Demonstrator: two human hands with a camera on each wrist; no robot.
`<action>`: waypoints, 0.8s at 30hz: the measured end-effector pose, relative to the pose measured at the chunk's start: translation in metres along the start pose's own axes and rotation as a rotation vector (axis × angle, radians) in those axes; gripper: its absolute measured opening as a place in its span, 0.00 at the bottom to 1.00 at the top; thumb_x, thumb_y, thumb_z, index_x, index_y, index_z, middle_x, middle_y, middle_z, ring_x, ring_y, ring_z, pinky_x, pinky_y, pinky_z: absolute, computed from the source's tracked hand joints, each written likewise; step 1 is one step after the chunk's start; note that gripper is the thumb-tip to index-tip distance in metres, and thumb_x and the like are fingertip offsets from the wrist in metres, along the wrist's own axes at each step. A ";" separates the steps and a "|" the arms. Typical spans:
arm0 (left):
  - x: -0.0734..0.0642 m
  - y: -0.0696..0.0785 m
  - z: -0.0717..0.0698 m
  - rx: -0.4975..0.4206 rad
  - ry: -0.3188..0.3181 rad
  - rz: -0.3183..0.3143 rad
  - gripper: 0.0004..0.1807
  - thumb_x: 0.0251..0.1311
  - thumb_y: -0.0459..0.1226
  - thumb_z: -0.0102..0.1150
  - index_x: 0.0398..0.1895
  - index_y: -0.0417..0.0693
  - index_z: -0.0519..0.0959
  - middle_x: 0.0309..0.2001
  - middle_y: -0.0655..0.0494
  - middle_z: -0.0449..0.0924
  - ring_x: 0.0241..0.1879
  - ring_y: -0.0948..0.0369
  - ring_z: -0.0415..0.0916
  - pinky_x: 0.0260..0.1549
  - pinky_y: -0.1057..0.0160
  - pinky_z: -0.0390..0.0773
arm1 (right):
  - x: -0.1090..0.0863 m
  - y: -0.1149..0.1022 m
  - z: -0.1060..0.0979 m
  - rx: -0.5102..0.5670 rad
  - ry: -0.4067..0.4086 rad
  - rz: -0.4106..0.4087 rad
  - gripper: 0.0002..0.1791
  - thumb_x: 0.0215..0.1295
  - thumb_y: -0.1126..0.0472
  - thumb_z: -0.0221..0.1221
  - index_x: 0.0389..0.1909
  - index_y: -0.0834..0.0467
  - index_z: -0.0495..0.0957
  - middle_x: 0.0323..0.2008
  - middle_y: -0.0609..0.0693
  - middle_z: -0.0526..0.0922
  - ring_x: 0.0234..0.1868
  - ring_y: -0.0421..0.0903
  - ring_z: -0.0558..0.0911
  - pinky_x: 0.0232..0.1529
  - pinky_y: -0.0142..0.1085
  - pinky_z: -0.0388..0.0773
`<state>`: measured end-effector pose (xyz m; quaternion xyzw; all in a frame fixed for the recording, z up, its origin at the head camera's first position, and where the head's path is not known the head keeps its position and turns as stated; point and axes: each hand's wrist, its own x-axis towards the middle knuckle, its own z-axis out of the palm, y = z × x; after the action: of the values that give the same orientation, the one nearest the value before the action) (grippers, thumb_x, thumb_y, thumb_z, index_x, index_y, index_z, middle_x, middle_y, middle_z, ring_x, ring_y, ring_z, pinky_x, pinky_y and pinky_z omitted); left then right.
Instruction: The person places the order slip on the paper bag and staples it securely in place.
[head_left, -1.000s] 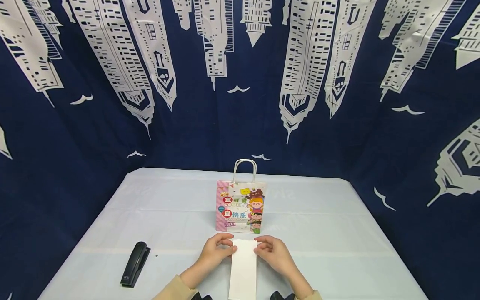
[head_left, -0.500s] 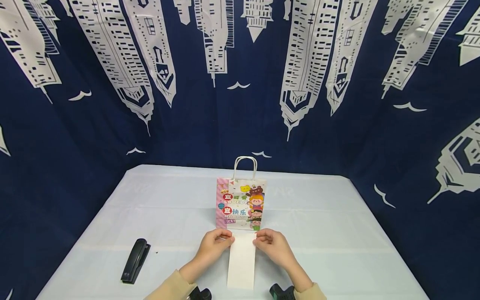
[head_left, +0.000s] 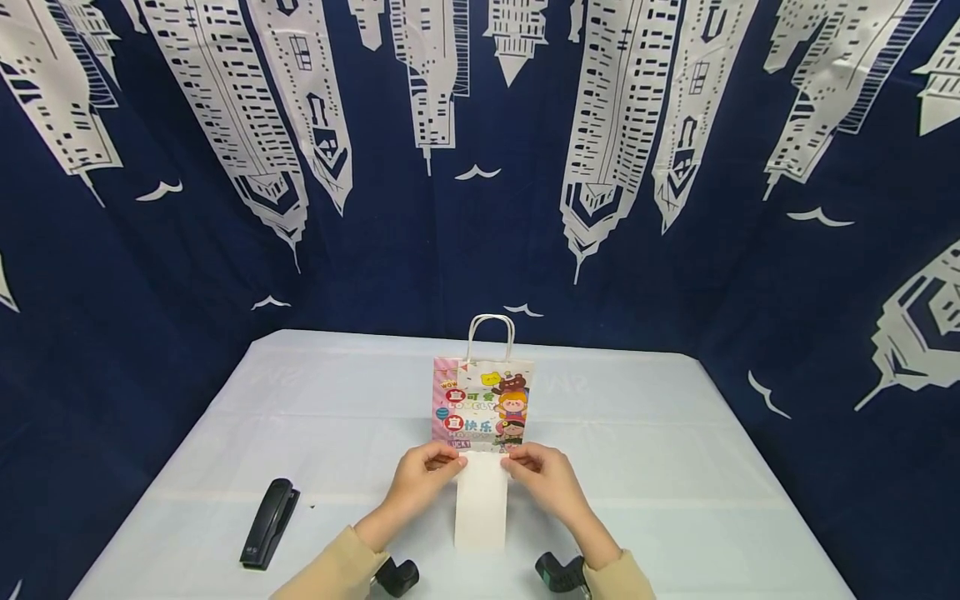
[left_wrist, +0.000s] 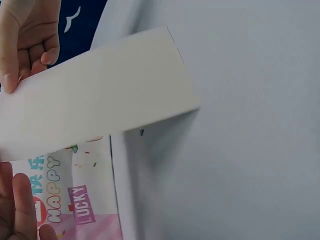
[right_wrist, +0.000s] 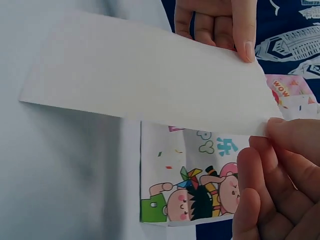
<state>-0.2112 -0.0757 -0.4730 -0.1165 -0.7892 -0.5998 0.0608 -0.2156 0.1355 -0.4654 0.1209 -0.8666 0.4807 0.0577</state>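
A long strip of white paper hangs in front of a patterned paper bag. My left hand pinches its top left corner between thumb and fingers. At the top right corner my right hand pinches it the same way. In the right wrist view the strip is held off the table, with the bag's printed front behind it. The left wrist view shows the strip's lower end casting a shadow on the tabletop. The bag stands upright, its white handles up, its bottom edge hidden by hands and paper.
A black stapler lies on the white tabletop at the left, with a tiny dark speck beside it. Behind the table hangs a navy curtain printed with white buildings and birds.
Both hands have moved forward and up with the paper strip, from in front of the bag to where they overlap its lower edge. The stapler and the bag have stayed in place.
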 end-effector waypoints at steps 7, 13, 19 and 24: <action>0.010 0.002 -0.005 0.001 0.043 0.020 0.07 0.53 0.35 0.67 0.30 0.38 0.82 0.29 0.51 0.81 0.30 0.63 0.76 0.31 0.68 0.76 | 0.008 -0.012 -0.003 -0.035 0.058 -0.030 0.04 0.57 0.61 0.65 0.30 0.58 0.83 0.30 0.48 0.84 0.27 0.39 0.78 0.28 0.30 0.75; 0.018 0.007 -0.008 0.015 0.066 0.002 0.08 0.53 0.36 0.67 0.31 0.39 0.83 0.29 0.52 0.82 0.29 0.63 0.77 0.30 0.68 0.76 | 0.016 -0.017 -0.005 -0.043 0.087 -0.031 0.05 0.57 0.60 0.66 0.31 0.58 0.83 0.28 0.46 0.83 0.27 0.39 0.78 0.28 0.31 0.75; 0.027 0.013 -0.009 0.020 0.095 0.005 0.08 0.53 0.38 0.68 0.30 0.40 0.83 0.27 0.55 0.79 0.27 0.63 0.73 0.27 0.70 0.74 | 0.024 -0.020 -0.008 -0.037 0.109 -0.045 0.06 0.57 0.59 0.65 0.31 0.59 0.82 0.25 0.46 0.82 0.26 0.40 0.78 0.29 0.31 0.76; 0.031 0.017 -0.010 0.021 0.110 0.003 0.08 0.52 0.37 0.68 0.31 0.41 0.83 0.25 0.56 0.78 0.26 0.62 0.71 0.25 0.71 0.72 | 0.029 -0.022 -0.009 -0.039 0.133 -0.041 0.06 0.57 0.60 0.66 0.30 0.59 0.83 0.26 0.47 0.82 0.27 0.40 0.78 0.29 0.31 0.76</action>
<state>-0.2376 -0.0772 -0.4476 -0.0837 -0.7907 -0.5970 0.1062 -0.2382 0.1277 -0.4359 0.1053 -0.8673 0.4695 0.1273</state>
